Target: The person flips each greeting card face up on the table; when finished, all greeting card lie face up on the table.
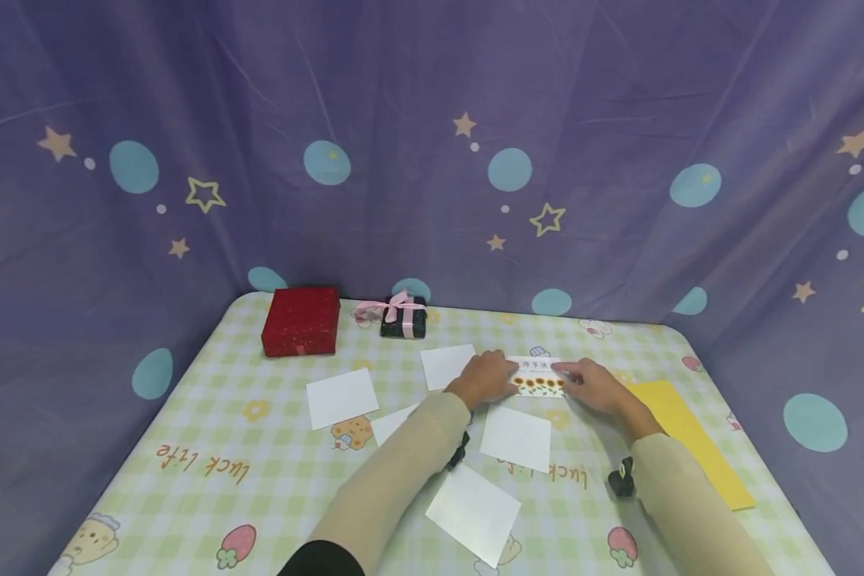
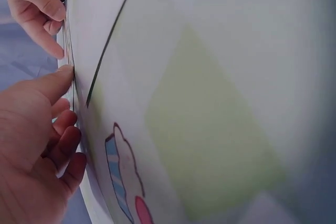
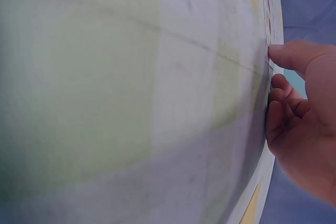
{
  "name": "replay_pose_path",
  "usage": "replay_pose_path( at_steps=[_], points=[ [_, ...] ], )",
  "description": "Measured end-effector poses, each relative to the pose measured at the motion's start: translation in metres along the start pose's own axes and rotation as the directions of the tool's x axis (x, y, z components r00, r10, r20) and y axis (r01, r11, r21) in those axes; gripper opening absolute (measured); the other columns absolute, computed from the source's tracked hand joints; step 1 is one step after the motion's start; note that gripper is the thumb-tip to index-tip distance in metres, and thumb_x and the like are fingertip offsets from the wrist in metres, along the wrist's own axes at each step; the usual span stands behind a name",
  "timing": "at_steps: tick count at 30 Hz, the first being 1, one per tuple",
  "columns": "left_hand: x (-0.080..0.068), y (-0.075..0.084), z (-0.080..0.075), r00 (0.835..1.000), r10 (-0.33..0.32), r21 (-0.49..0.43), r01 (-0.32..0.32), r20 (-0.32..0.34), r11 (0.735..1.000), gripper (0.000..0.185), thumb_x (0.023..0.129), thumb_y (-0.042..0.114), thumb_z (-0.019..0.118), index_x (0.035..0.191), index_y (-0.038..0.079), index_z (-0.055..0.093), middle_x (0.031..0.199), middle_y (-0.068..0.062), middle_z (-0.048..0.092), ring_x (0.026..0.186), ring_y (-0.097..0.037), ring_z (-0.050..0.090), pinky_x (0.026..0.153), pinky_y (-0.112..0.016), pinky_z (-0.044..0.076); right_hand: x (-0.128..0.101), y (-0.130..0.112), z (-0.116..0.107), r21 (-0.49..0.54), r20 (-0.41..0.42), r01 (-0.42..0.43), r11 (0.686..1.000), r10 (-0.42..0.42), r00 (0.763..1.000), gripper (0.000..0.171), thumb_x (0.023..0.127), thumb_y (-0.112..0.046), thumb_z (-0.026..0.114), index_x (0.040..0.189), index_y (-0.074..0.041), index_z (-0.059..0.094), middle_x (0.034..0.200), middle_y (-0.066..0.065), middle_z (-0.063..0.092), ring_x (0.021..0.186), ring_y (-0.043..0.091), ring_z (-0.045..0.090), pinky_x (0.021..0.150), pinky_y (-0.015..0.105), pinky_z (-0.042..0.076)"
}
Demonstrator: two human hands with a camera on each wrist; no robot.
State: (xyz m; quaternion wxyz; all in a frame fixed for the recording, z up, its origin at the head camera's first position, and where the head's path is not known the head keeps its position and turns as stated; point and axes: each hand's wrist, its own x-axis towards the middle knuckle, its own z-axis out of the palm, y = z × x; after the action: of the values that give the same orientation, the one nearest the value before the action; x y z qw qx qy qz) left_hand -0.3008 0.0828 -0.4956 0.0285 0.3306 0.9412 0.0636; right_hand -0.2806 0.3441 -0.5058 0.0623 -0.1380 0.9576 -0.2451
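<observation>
A white card with a row of sunflowers and a line of printed characters (image 1: 538,378) lies on the checked tablecloth, between both hands. My left hand (image 1: 487,377) holds its left side, the thumb (image 2: 59,82) at the near edge and the other fingers bent beside it. At the right side my right hand (image 1: 592,385) grips the card between thumb and index finger. The right wrist view shows that thumb (image 3: 286,55) at the card's edge, with the remaining fingers (image 3: 278,111) curled low by the cloth.
Blank white cards lie around the hands, among them one nearest me (image 1: 474,514), one below the sunflower card (image 1: 516,438) and one at left (image 1: 342,398). A yellow sheet (image 1: 691,440) lies right. Behind stand a red box (image 1: 302,322) and a small black box with pink ribbon (image 1: 415,326).
</observation>
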Motion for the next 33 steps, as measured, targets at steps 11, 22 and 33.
replay_pose_path(
  at_steps=[11, 22, 33],
  points=[
    [-0.012, -0.011, -0.015, 0.997, 0.072, -0.161, -0.077, -0.036, 0.984, 0.039, 0.102, 0.033, 0.06, 0.137, 0.017, 0.066, 0.122, -0.003, 0.068, 0.108, -0.016, 0.062, 0.097, -0.031, 0.051, -0.013, -0.012, -0.01, 0.006, -0.032, 0.054, 0.999, -0.054, 0.998, 0.048, 0.095, -0.011, 0.067, 0.141, 0.001, 0.057, 0.102, 0.012, 0.067, 0.091, 0.02, 0.06, 0.083, 0.041, 0.05],
    [-0.044, -0.015, -0.024, 0.979, 0.164, -0.072, -0.156, 0.125, 0.985, 0.055, 0.097, 0.046, 0.067, 0.143, 0.017, 0.06, 0.126, -0.004, 0.065, 0.11, -0.016, 0.061, 0.098, -0.031, 0.051, -0.036, -0.032, 0.004, 0.06, 0.015, 0.151, 0.987, -0.152, 0.988, 0.048, 0.09, -0.02, 0.077, 0.134, -0.005, 0.065, 0.096, 0.0, 0.065, 0.081, 0.005, 0.053, 0.074, 0.027, 0.048],
    [-0.071, -0.014, -0.02, 0.972, 0.15, -0.058, -0.142, 0.183, 0.988, 0.077, 0.087, 0.054, 0.076, 0.148, 0.013, 0.053, 0.131, -0.006, 0.056, 0.111, -0.016, 0.055, 0.099, -0.029, 0.048, -0.058, -0.047, 0.016, 0.126, 0.097, 0.142, 0.982, -0.154, 0.983, 0.051, 0.085, -0.027, 0.082, 0.131, -0.009, 0.069, 0.094, -0.002, 0.063, 0.084, 0.006, 0.051, 0.075, 0.023, 0.046]
  ],
)
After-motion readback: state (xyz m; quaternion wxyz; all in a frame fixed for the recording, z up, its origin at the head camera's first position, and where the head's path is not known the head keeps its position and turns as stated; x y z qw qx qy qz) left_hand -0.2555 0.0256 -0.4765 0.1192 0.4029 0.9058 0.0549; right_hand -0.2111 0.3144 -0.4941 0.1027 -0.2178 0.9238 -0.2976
